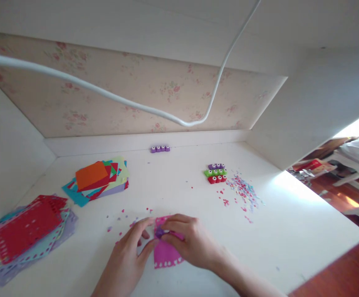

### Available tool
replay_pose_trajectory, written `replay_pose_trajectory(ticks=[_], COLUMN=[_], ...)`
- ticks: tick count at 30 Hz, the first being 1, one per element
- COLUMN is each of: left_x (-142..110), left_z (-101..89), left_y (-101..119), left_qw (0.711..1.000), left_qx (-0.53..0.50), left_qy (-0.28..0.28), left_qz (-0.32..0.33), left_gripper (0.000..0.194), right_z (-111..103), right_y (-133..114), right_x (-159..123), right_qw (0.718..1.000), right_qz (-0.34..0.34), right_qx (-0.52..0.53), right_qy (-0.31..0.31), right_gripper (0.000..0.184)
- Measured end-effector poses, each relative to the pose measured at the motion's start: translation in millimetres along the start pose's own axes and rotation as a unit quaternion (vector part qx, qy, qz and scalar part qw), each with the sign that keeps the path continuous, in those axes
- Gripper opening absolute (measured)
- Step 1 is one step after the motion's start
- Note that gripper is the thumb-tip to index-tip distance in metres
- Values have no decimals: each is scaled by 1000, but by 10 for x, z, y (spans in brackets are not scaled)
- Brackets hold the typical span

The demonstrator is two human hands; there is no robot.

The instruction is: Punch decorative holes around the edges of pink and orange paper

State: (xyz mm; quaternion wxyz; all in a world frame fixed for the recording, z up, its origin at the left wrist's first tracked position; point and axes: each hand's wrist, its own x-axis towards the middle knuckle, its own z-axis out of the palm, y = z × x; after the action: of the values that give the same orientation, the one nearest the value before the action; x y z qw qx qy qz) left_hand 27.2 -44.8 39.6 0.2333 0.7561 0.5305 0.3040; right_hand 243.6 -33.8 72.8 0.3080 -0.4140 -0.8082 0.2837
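Observation:
A pink sheet of paper (164,252) lies on the white table, with small holes punched along its bottom edge and marks along its top. My right hand (187,239) is closed around a small purple craft punch (159,232) at the sheet's left edge; the fingers hide part of the punch. My left hand (133,243) is at that same edge, thumb and forefinger apart, their tips close to or touching the paper. Whether it grips the sheet cannot be made out. Several tiny paper cut-outs (109,229) are scattered beyond my left hand.
Plain coloured paper (91,176) is piled at the back left, punched sheets (27,231) nearer. Purple punches (160,149) line the back; purple, green and red ones (217,173) stand right, beside heaped confetti (244,189). A white cable (123,101) hangs across the view.

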Motion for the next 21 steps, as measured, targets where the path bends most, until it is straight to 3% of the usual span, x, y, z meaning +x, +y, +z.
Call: replay_pose_trajectory(ticks=[4,7,10,15,21], left_x=[-9,-23,-19,-1,-12], left_z=[-10,-3,22,36,17], left_y=[-84,-152,-178,-161,-134], left_qw=[999,999,1000,1000,999], left_qx=[-20,-29,-28,-6,14], left_qy=[21,21,9,-12,-36], left_qz=[-14,-8,6,16,9], left_gripper=[29,21,17,18,19], right_z=[-519,-1005,-1337,-1421,-1356], right_y=[432,870,1220,1484,1503], right_x=[235,466,632,743,831], right_qw=[984,922,893,874,868], right_qz=[112,246,290,308,295], right_qx=[-71,-262,-319,-366,-393], right_qy=[121,141,133,84,76], right_gripper=[22,26,31,27,32])
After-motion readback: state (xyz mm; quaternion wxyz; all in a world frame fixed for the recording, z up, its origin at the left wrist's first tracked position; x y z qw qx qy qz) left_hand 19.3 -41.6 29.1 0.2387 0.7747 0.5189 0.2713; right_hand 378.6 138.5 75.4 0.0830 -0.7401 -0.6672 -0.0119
